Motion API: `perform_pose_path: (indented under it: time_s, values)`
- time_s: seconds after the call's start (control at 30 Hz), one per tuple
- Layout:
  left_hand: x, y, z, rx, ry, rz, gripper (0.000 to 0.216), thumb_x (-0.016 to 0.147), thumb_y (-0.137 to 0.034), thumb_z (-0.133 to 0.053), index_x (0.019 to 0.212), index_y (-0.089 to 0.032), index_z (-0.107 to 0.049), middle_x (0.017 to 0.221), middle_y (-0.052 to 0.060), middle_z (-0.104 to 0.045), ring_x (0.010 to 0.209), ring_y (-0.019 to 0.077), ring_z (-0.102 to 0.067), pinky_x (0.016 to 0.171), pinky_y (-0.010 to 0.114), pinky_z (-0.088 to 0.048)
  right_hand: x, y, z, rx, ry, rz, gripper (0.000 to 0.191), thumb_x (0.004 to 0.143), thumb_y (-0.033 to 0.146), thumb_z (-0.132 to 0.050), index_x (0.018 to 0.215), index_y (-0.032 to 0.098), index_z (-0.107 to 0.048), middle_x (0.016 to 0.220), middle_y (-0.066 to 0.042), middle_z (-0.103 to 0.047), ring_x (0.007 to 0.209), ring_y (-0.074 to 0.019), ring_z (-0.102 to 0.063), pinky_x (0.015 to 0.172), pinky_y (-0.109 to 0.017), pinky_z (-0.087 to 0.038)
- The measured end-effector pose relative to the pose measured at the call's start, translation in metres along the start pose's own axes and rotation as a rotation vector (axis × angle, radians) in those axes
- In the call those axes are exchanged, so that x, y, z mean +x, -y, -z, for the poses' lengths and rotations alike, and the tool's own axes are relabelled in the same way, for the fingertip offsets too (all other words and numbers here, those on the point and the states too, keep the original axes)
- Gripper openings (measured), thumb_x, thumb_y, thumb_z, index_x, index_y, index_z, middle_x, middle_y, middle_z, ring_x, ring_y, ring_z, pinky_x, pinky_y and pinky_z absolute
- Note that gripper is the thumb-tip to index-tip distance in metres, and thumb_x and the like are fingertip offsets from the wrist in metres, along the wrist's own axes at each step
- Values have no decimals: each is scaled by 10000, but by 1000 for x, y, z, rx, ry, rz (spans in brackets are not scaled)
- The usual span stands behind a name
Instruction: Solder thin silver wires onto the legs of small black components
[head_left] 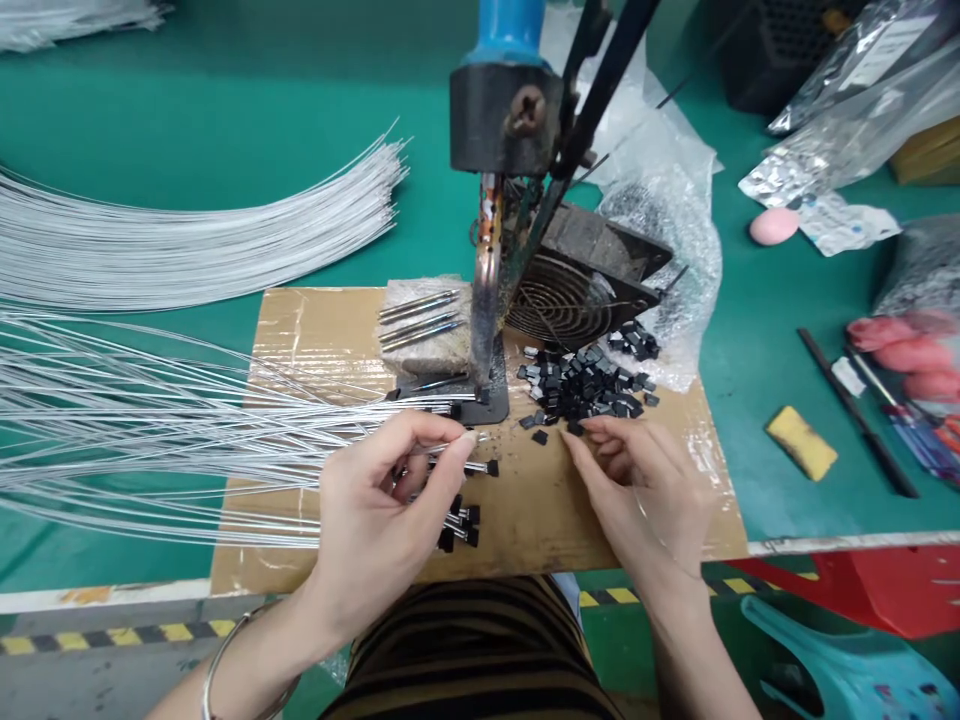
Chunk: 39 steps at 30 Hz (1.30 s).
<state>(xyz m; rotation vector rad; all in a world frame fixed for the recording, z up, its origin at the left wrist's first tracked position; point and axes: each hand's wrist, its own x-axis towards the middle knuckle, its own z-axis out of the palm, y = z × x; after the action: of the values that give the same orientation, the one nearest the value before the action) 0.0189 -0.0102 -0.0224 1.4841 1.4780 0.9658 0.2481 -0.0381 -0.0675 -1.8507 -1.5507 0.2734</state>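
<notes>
My left hand (401,500) is closed in a pinch, thumb against forefinger, on the end of a thin white wire (484,437). Below it lie wire ends with small black caps (469,520) on them. At the front edge of a pile of small black plastic caps (585,380), my right hand (649,490) pinches one black cap (575,427) between thumb and forefinger. Just beyond my left hand, the metal tip of a clamped soldering iron (487,270) with a blue handle points down over a dark plate (491,400), where more wire ends lie.
A cardboard sheet (525,520) covers the green table here. Behind are a pale block (427,350) with metal rods and a black fan (562,290). White wire bundles (225,250) stretch left. Rightward lie bubble wrap (675,230), a yellow sponge (801,443) and a black stick (855,410).
</notes>
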Motion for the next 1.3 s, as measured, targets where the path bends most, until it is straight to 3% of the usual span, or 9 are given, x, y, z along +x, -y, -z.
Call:
perform_pose_path:
  time_s: [0.1, 0.2, 0.37, 0.5, 0.73, 1.0, 1.13, 1.3]
  values:
    - [0, -1, 1, 26, 13, -45, 66, 954, -216, -712, 903, -225, -753, 724, -16, -660, 554, 98, -467, 509, 233, -373, 1, 1, 1, -16, 9, 32, 74, 948, 266, -744, 973, 198, -756, 806, -18, -724, 625, -140, -645, 669, -306, -584]
    - [0, -1, 3, 52, 16, -86, 75, 950, -187, -709, 903, -226, -753, 709, -28, -647, 540, 92, -439, 498, 230, -360, 0, 2, 5, 60, 22, -73, 79, 938, 267, -745, 981, 203, -761, 807, -12, -742, 597, -128, -663, 638, -285, -585]
    - [0, -1, 3, 71, 14, -76, 63, 958, -213, -710, 917, -235, -752, 658, -38, -590, 527, 95, -395, 486, 236, -332, -4, 6, 10, 318, 18, -275, 77, 919, 273, -779, 982, 231, -794, 811, -11, -776, 658, -145, -737, 664, -261, -623]
    - [0, -1, 3, 67, -1, -31, 64, 956, -243, -719, 915, -231, -766, 694, -17, -634, 537, 99, -429, 497, 243, -352, -3, 19, 7, 554, 41, -352, 89, 924, 272, -795, 997, 222, -797, 784, -15, -774, 644, -152, -737, 638, -260, -638]
    - [2, 1, 4, 9, 7, 38, 33, 927, -258, -752, 912, -240, -775, 807, 15, -745, 622, 121, -614, 538, 227, -431, 0, 45, 1, 806, 153, -339, 71, 959, 228, -761, 994, 247, -821, 750, 9, -717, 596, -118, -659, 560, -236, -575]
    - [8, -7, 11, -64, 114, 113, 38, 902, -233, -768, 867, -222, -776, 716, 13, -744, 562, 124, -628, 476, 196, -450, 7, 63, -5, 976, 313, -374, 98, 955, 245, -779, 1001, 283, -856, 748, 17, -691, 576, -95, -649, 543, -216, -555]
    - [12, -12, 14, -193, 190, 128, 94, 903, -161, -754, 858, -237, -788, 870, 21, -806, 712, 124, -722, 608, 160, -549, 8, 70, -8, 1036, 353, -373, 126, 949, 252, -781, 1029, 291, -870, 772, 1, -703, 573, -97, -647, 519, -209, -558]
    - [14, -15, 15, -263, 242, 140, 120, 915, -147, -749, 832, -230, -773, 881, 11, -801, 760, 117, -742, 693, 150, -586, 8, 73, -10, 1074, 391, -405, 128, 942, 259, -792, 1021, 312, -877, 794, -2, -725, 575, -88, -647, 522, -192, -566]
